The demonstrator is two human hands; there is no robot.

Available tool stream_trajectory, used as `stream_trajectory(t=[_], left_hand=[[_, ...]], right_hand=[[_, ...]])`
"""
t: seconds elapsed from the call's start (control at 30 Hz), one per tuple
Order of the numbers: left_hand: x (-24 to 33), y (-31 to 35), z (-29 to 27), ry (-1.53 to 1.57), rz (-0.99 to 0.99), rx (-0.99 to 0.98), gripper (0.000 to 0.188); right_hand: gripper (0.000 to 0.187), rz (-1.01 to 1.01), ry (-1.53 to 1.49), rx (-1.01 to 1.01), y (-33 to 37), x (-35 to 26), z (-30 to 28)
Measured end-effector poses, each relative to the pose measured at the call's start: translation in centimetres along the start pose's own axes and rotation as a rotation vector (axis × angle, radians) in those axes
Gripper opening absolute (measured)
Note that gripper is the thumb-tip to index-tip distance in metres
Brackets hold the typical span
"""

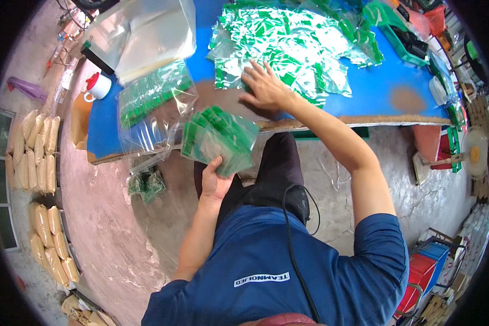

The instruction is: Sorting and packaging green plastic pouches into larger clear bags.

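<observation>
My left hand is closed on the lower edge of a fanned stack of green and clear plastic packets, held just off the table's front edge. Over the blue table, my right hand has its fingers spread at the near edge of a big heap of shiny green and clear packets. It touches or hovers at the heap; nothing shows in its grip. To the left of the held stack lies a large clear bag with rows of green packets inside, its front part hanging over the edge.
A pile of clear plastic sheets or bags lies at the back left, near a white mug with a red top. A green tray holds dark items at the back right. Below, green packets lie on the floor; brown sacks are stacked left.
</observation>
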State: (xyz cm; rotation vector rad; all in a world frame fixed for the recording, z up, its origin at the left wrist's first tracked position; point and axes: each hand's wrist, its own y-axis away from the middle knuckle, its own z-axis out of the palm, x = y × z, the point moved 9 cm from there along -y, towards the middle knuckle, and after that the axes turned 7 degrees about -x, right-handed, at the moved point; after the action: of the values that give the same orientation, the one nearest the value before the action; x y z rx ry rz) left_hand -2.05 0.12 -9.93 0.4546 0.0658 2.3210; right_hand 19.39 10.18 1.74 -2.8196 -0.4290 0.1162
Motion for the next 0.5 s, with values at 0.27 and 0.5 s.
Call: stream_trajectory(t=[0.27, 0.5], left_hand=[[0.5, -0.7, -0.1, 0.034, 0.052, -0.032, 0.057], [0.1, -0.1, -0.7, -0.017, -0.017, 0.026, 0.055]], right_hand=[[0.041, -0.064, -0.784, -0.301, 5.8, -5.6, -0.8], [0.090, 0.294, 0.039, -0.102, 6.1, 2.9, -0.5]])
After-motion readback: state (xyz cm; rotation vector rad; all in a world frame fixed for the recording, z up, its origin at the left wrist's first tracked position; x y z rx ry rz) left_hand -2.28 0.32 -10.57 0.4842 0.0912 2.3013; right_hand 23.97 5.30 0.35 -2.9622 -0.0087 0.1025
